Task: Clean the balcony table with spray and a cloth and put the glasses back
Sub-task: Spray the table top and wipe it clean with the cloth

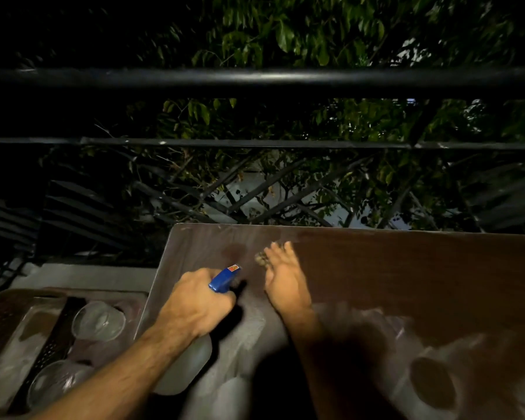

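Observation:
The dark brown balcony table fills the right half of the view, with dusty pale patches along its near side. My left hand grips a spray bottle with a blue trigger head and a clear body, held over the table's left edge. My right hand lies flat on the tabletop, pressing a small crumpled cloth that peeks out beside the fingers. A wet spot darkens the surface just left of the cloth. Two clear glasses stand on a brown chair seat at the lower left.
The brown plastic chair sits left of the table. A black metal railing with a lower bar runs behind the table, with dark foliage beyond. A grey ledge lies between chair and railing.

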